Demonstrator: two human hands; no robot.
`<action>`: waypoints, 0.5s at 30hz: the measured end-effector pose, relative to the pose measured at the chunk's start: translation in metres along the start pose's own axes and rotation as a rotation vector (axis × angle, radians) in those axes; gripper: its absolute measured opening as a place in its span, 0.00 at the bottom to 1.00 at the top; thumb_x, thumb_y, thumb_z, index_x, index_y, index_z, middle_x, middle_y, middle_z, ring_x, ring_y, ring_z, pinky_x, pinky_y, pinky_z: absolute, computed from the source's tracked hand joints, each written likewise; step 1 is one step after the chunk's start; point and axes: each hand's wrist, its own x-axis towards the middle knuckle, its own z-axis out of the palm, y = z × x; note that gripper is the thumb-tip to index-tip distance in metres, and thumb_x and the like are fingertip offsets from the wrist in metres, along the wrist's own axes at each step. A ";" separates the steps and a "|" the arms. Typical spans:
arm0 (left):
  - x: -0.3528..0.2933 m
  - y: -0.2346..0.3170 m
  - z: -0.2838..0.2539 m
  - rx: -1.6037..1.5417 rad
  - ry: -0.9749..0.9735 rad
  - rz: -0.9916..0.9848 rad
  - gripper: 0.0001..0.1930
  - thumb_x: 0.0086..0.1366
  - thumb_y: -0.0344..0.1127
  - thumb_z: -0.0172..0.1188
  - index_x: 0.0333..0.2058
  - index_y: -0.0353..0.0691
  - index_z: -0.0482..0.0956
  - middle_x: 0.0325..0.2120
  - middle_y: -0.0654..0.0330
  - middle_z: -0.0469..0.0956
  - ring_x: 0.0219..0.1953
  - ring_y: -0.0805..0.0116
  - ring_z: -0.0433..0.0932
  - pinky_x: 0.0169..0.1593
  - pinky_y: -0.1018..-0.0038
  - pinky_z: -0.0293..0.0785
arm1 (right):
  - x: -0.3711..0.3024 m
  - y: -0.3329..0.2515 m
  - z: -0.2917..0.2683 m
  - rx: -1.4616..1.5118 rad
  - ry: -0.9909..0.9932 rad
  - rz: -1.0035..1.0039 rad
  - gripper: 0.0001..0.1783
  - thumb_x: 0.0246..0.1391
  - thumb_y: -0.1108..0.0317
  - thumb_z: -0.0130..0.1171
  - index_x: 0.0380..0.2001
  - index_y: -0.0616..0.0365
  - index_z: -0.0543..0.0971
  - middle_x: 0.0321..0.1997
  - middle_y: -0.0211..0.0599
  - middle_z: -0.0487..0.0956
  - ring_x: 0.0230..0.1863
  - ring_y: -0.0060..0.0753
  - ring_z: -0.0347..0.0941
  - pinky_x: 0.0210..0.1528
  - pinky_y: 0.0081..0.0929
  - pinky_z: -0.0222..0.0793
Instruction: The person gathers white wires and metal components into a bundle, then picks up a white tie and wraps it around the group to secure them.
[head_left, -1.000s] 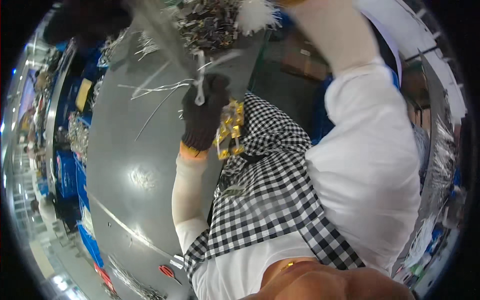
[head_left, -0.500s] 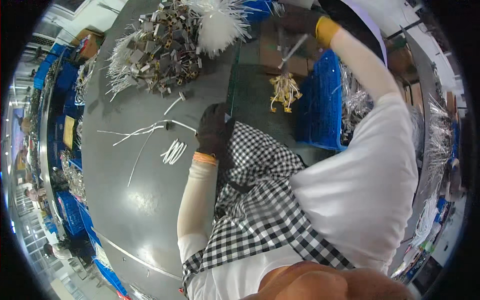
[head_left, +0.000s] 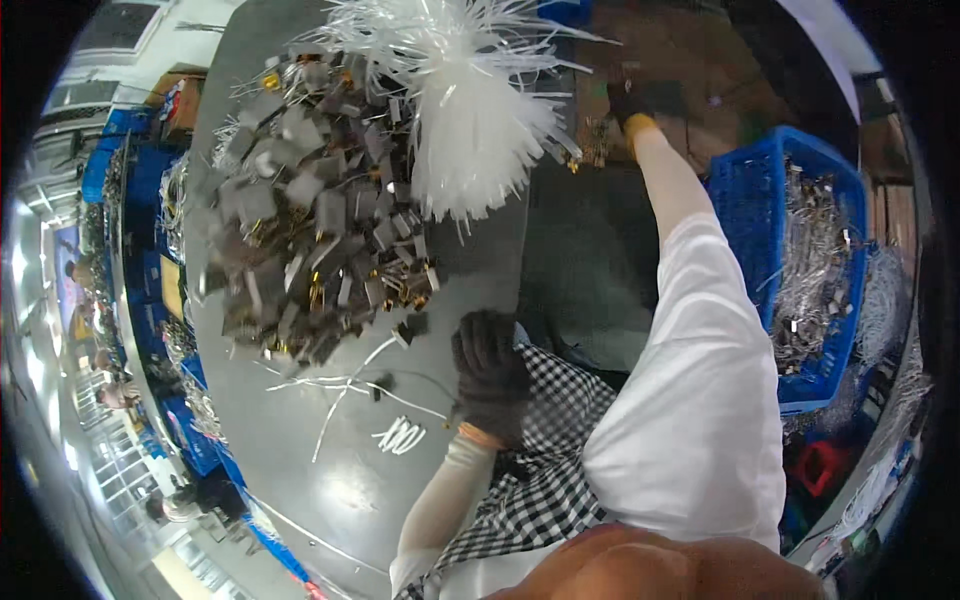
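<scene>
My left hand (head_left: 490, 370), in a dark grey glove, rests at the table's right edge against the checked apron (head_left: 565, 400). Its fingers are curled; what is in them, if anything, is hidden. Thin white wires (head_left: 345, 385) lie crossed on the table, one end reaching beside this glove. Below them is a small coil of white wire (head_left: 400, 435). My right hand (head_left: 625, 100), also dark-gloved with a yellow cuff, is stretched far out beyond the table edge. It appears closed on a bundle of wires with yellow connectors (head_left: 595, 145), though its fingers are dim and small.
A large heap of grey blocky connectors with wires (head_left: 310, 210) covers the far part of the grey table (head_left: 350, 500). A thick bunch of white translucent strips (head_left: 470, 130) stands beside it. On the right is a blue crate (head_left: 775, 200) of wire assemblies. Brown cardboard (head_left: 690, 110) lies beyond.
My right arm has stretched farther out, carrying the bundle with yellow connectors away. The view has shifted, so the heap looks nearer. My left hand stays at the table edge.
</scene>
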 end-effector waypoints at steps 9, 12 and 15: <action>0.019 0.001 0.001 -0.085 -0.010 0.013 0.26 0.58 0.31 0.49 0.57 0.36 0.65 0.53 0.42 0.67 0.58 0.38 0.66 0.59 0.42 0.62 | 0.071 0.010 0.045 -0.319 -0.045 -0.350 0.34 0.58 0.41 0.46 0.57 0.58 0.72 0.59 0.55 0.73 0.58 0.58 0.70 0.57 0.47 0.67; 0.021 0.003 0.000 -0.093 0.014 0.039 0.25 0.58 0.30 0.49 0.57 0.36 0.65 0.53 0.42 0.67 0.58 0.38 0.66 0.59 0.42 0.62 | 0.096 0.047 0.019 -0.427 0.014 -0.482 0.34 0.58 0.42 0.47 0.58 0.58 0.71 0.60 0.56 0.72 0.58 0.57 0.70 0.57 0.48 0.67; 0.015 0.006 -0.002 -0.043 0.035 -0.001 0.24 0.59 0.30 0.49 0.56 0.36 0.64 0.53 0.42 0.66 0.58 0.38 0.66 0.59 0.43 0.63 | -0.005 0.121 0.034 -0.599 -0.190 -0.342 0.29 0.59 0.55 0.51 0.60 0.60 0.69 0.63 0.57 0.69 0.61 0.55 0.68 0.60 0.44 0.65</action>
